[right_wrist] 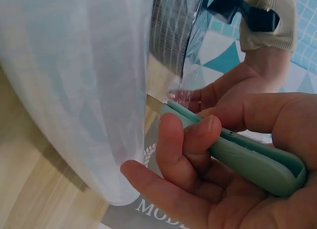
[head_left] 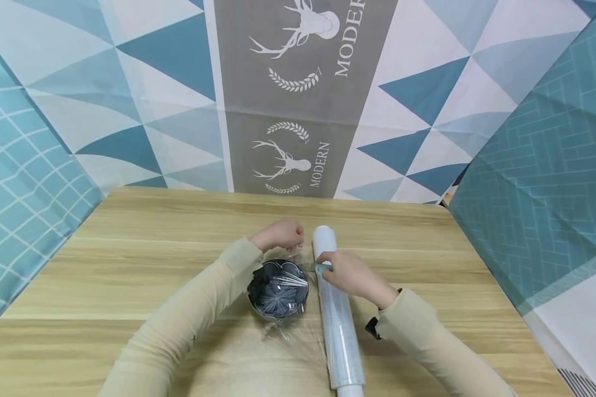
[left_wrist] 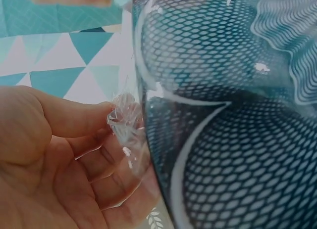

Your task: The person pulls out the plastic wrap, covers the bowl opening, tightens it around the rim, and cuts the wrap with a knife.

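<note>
A dark patterned bowl (head_left: 278,291) stands on the table with clear plastic wrap (head_left: 290,333) stretched across its top. At the bowl's far rim, my left hand (head_left: 283,234) pinches a bunched edge of the wrap between thumb and fingers; the gathered film (left_wrist: 124,115) shows closely in the left wrist view. My right hand (head_left: 350,273) grips a small knife (right_wrist: 252,162) by its pale green slotted handle, over the roll of plastic wrap (head_left: 340,336). The knife's front end points left toward the film between roll and bowl.
The roll lies lengthwise just right of the bowl, its white core (head_left: 324,237) sticking out at the far end. A wood-grain table (head_left: 169,220) lies beneath everything. Patterned cloth (head_left: 298,110) hangs behind, with blue-green cloth (head_left: 551,165) on the right.
</note>
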Demonstrator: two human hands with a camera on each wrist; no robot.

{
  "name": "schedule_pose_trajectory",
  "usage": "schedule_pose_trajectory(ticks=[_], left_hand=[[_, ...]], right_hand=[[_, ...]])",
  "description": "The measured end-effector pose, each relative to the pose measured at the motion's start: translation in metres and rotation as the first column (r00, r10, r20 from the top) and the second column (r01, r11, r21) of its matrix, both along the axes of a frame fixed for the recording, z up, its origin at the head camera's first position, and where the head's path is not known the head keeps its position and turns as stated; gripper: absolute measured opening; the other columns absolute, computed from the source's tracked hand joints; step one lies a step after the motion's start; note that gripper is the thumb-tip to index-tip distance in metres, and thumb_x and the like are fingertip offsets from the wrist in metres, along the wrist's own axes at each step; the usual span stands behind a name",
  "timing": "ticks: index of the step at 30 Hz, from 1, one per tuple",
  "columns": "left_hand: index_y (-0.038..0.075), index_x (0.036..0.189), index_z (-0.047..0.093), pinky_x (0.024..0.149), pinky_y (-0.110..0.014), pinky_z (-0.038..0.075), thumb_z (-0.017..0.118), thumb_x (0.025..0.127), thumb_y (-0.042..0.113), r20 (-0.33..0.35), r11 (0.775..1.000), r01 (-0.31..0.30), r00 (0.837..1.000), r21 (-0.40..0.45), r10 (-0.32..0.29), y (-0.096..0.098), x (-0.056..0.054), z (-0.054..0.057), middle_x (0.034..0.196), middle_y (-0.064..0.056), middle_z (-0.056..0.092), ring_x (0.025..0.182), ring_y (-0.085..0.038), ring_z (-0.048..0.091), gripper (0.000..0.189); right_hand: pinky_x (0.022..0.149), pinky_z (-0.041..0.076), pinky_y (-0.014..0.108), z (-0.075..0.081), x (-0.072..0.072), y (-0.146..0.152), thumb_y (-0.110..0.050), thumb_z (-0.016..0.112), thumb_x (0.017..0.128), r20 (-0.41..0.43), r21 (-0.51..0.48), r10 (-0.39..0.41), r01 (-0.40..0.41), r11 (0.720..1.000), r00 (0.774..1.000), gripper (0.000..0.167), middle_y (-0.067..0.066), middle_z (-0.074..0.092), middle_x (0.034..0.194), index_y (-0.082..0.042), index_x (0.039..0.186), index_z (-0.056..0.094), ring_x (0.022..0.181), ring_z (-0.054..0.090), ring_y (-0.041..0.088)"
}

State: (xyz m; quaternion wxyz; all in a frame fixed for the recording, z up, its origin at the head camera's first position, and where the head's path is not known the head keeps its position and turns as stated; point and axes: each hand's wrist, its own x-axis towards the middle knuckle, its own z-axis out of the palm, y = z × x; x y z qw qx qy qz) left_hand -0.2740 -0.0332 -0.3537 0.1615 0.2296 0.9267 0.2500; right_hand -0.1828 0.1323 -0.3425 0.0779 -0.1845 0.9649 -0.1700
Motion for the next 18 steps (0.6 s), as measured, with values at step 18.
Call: schedule_pose_trajectory(ticks=[18], left_hand=[[0.007, 0.064, 0.057, 0.049, -0.019, 0.035, 0.047, 0.080, 0.005, -0.004, 0.999, -0.045, 0.999, 0.011, 0.045, -0.001, 0.002, 0.001, 0.054, 0.004, 0.048, 0.051, -0.009, 0.045, 0.019]], right_hand=[[0.044, 0.034, 0.025, -0.006, 0.025, 0.009, -0.008, 0.057, 0.079, 0.045, -0.052, -0.044, 0.047, 0.998, 0.998, 0.025, 0.005, 0.058, 0.074, -0.007, 0.104, 0.064, 0.048, 0.038, 0.011]])
